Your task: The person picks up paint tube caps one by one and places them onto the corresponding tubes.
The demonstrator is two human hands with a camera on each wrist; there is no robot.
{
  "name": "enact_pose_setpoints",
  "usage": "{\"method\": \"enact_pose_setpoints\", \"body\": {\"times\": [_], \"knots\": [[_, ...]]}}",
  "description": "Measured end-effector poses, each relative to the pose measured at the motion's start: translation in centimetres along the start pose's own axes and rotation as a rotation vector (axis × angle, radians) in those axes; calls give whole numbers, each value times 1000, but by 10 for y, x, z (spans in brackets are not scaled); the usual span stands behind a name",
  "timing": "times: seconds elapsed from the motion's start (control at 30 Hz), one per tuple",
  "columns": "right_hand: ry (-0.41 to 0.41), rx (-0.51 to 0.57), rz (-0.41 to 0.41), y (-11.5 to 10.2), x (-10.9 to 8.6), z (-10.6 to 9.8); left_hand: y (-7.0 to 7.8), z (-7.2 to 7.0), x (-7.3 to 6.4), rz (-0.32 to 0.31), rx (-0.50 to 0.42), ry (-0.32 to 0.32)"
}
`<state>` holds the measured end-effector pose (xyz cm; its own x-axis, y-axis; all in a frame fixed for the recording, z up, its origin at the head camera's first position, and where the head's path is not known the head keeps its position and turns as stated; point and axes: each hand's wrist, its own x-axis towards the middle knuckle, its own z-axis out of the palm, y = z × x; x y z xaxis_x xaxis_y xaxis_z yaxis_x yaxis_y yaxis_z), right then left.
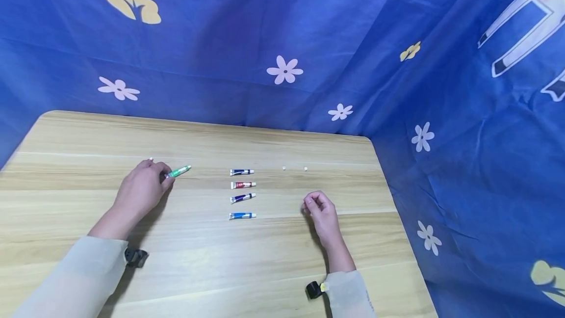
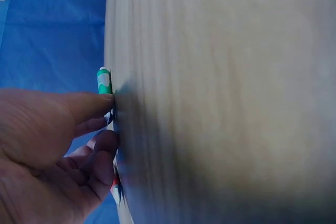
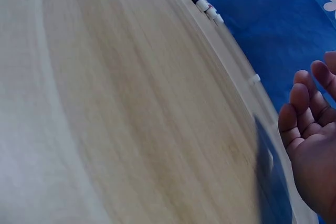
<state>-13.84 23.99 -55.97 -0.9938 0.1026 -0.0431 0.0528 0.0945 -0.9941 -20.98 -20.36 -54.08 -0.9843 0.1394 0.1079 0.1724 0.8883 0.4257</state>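
the step in hand looks like picking up or setting down the green tube (image 1: pixel 180 171), on the left of the table (image 1: pixel 198 269); the left hand (image 1: pixel 142 188) pinches its left end. the next move calls for a steady hold there. the right hand (image 1: pixel 324 217), fingers loosely curled, holds nothing visible. four tubes (image 1: pixel 243 185) lie in a near-to-far row in the middle, contents hidden; two white pieces (image 1: pixel 305 169) lie farther right.

Blue flowered sheeting (image 1: pixel 212 67), apparently fabric, hangs behind a pale wood-grain table (image 1: pixel 194 271).
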Motion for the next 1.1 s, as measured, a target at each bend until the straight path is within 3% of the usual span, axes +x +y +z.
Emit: {"method": "enact_pose_setpoints", "body": {"times": [0.2, 0.37, 0.63, 0.8, 1.1], "knots": [[-11, 7, -3, 6, 5, -1, -5, 2, -8, -19, -46, 40], [-1, 1, -13, 8, 9, -1, -5, 1, -25, -51, -103, 69], [28, -70, -46, 10, 21, -9, 1, -1, -62, -95, -168, 32], [66, -114, -55, 10, 34, -16, 6, -6, -85, -117, -203, 41], [93, -183, -50, 7, 55, -26, 16, -14, -116, -190, -251, 10]]}}
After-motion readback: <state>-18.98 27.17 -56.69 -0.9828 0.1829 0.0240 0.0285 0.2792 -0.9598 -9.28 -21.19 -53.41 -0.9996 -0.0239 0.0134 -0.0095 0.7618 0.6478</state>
